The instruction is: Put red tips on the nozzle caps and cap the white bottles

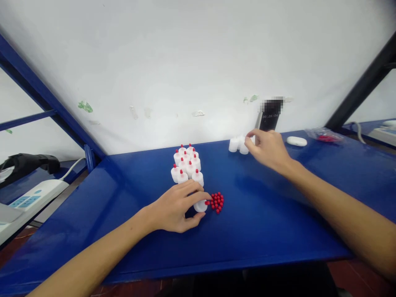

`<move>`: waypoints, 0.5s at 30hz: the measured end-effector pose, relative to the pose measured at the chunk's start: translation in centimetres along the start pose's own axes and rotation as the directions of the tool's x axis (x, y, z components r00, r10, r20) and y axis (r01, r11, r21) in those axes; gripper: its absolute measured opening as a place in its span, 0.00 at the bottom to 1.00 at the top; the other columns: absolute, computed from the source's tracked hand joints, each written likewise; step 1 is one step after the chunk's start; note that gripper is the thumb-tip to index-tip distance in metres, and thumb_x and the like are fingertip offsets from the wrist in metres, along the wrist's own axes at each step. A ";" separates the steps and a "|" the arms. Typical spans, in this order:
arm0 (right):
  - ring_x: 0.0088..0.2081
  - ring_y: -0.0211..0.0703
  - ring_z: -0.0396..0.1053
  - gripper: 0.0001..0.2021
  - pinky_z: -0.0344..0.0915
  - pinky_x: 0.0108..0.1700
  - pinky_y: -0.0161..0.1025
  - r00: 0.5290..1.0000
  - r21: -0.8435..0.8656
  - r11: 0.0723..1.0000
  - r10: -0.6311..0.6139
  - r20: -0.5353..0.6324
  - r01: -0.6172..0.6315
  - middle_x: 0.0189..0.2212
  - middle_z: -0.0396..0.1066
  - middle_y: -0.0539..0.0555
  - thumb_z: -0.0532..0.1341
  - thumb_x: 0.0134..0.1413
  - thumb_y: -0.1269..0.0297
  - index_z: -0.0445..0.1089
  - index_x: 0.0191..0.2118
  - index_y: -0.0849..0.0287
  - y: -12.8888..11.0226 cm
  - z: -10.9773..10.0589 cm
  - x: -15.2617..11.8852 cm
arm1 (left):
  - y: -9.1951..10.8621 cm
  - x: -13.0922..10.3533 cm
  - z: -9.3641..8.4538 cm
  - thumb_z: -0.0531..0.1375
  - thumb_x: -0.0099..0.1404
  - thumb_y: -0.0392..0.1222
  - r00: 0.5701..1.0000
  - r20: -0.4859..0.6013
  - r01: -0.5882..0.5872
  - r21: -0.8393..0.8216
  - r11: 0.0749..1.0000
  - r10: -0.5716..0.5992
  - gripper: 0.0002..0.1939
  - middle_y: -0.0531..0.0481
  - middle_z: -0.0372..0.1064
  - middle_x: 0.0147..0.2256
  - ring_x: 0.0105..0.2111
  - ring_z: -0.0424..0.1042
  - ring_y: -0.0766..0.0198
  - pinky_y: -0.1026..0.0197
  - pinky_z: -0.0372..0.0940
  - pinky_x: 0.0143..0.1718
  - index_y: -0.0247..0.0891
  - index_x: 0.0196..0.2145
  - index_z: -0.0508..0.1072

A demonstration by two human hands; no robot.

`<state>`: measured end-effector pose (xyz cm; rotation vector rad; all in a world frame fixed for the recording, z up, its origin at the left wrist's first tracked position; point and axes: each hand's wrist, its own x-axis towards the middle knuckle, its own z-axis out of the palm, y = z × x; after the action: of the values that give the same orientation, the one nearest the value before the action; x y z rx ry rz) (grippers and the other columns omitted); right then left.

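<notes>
My left hand point(181, 206) grips a small white squeeze bottle point(200, 206) between thumb and fingers. The bottle lies tilted, its red-capped tip pointing right at a cluster of small red caps point(217, 201) on the blue table. Just behind that hand, several white bottles with red tips point(185, 163) stand upright in a close group. Farther back on the right, my right hand point(267, 148) has its thumb and index finger closed around a white cylindrical piece point(253, 139), partly hidden by the fingers. Other plain white cylindrical pieces point(239, 145) stand right beside it.
A phone point(269, 115) showing a timer leans against the wall behind my right hand. Farther right are a white earbud case point(297, 141) and a clear bag with red contents point(326, 137). A power strip point(34, 198) sits beyond the blue table's point(130, 247) left edge.
</notes>
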<state>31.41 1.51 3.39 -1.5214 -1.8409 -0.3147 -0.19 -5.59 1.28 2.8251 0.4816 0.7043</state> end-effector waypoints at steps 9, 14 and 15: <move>0.40 0.54 0.73 0.18 0.65 0.40 0.44 0.983 -0.153 0.986 0.094 0.157 -0.070 0.46 0.73 0.61 0.54 0.61 0.58 0.74 0.49 0.59 1.4 0.8 -0.1 | -1.1 0.1 -0.3 0.57 0.67 0.39 0.989 0.123 -0.115 0.276 0.954 0.084 0.07 0.42 0.70 0.39 0.38 0.66 0.59 0.56 0.64 0.41 0.35 0.40 0.72; 0.47 0.59 0.72 0.21 0.68 0.45 0.50 0.964 -0.186 0.980 0.112 0.240 -0.067 0.55 0.70 0.60 0.53 0.62 0.58 0.71 0.56 0.56 1.5 1.4 -0.3 | -1.4 0.0 -0.5 0.58 0.66 0.40 0.989 0.072 -0.145 0.441 0.886 0.126 0.06 0.42 0.71 0.43 0.39 0.64 0.56 0.53 0.62 0.41 0.36 0.39 0.73; 0.49 0.59 0.72 0.21 0.68 0.46 0.50 0.959 -0.191 0.980 0.113 0.259 -0.064 0.55 0.70 0.60 0.53 0.62 0.58 0.71 0.56 0.56 1.6 1.5 -0.3 | -1.5 0.0 -0.5 0.59 0.66 0.39 0.990 0.061 -0.141 0.469 0.872 0.127 0.06 0.42 0.71 0.44 0.39 0.64 0.55 0.53 0.61 0.41 0.36 0.38 0.73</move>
<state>32.36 2.63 1.72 -1.8424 -1.9877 -0.2473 -0.81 -4.18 1.34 3.3518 0.5156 0.6403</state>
